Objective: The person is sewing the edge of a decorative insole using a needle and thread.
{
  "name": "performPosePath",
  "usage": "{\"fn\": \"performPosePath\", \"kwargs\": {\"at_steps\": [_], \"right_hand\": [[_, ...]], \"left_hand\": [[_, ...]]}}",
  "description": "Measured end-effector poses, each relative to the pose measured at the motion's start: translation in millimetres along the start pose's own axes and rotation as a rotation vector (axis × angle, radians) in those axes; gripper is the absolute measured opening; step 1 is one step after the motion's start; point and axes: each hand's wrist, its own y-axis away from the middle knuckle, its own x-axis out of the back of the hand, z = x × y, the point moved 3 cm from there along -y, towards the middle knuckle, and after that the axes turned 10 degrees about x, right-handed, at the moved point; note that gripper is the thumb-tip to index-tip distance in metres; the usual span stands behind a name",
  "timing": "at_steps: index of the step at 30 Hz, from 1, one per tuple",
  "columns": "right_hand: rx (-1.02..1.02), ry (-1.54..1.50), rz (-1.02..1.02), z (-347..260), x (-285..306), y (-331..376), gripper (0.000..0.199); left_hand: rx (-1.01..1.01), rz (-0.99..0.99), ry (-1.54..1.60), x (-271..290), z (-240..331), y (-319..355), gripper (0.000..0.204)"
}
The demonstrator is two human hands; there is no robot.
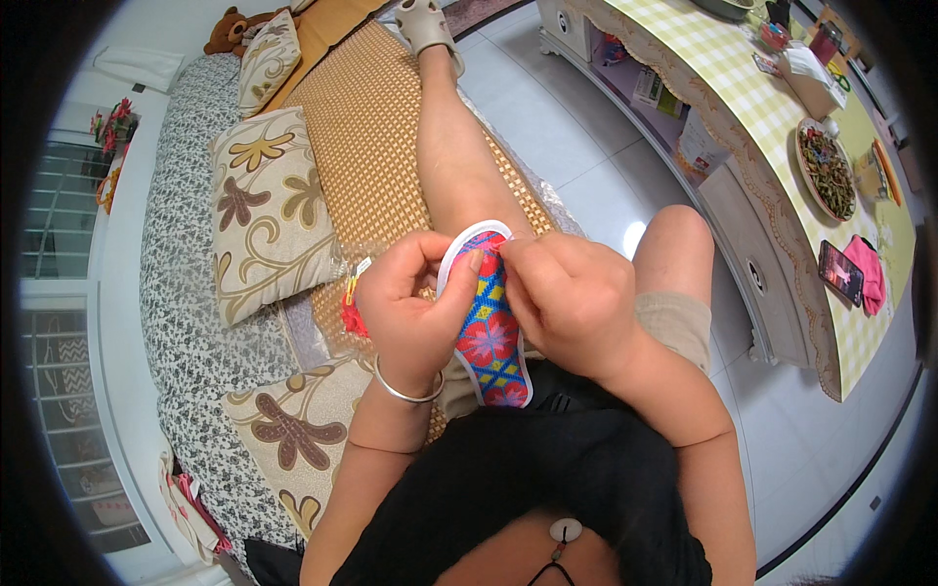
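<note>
Both hands meet over the lap on one insole point(491, 337), a colourful embroidered one with blue ground, red flowers and a white edge. The left hand point(410, 313) is closed around the insole's left side, thumb on top and the other fingers behind, so the piece stays flat and turned up toward the eyes. The right hand point(567, 303) is closed in a pinch at the upper part of the insole, near the white edge; it probably holds a needle, but this is too small to see. The insole is above the thighs, not resting on the sofa, which I think gives room to work from both faces. A silver bangle point(405, 391) sits on the left wrist. Something small, red and yellow point(352, 303), lies just beside the left hand on the woven mat point(362, 127). Patterned cushions point(269, 210) lie along the sofa's left edge. At the right stands a tabletop point(743, 88) with checked cloth, well apart.
</note>
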Motion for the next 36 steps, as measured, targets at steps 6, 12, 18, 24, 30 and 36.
{"fn": "performPosePath", "kwargs": {"at_steps": [6,12,18,24,30,36], "right_hand": [[0.027,0.063,0.003,-5,-2,-8,0.015],[0.030,0.006,0.033,1,-7,-2,0.013],[0.017,-0.011,0.021,2,-5,-2,0.018],[-0.013,-0.018,0.062,3,-8,3,0.009],[-0.026,-0.001,0.083,2,0,9,0.010],[-0.033,0.011,0.105,-1,11,5,0.012]], "left_hand": [[-0.223,0.114,-0.193,-3,14,2,0.008],[-0.284,0.130,-0.236,-5,11,5,0.008],[-0.394,0.113,-0.340,-5,12,6,0.009],[-0.379,0.169,-0.281,-8,7,8,0.008],[-0.284,0.192,-0.162,-6,-2,6,0.008],[-0.343,0.177,-0.255,-8,5,9,0.008]]}}
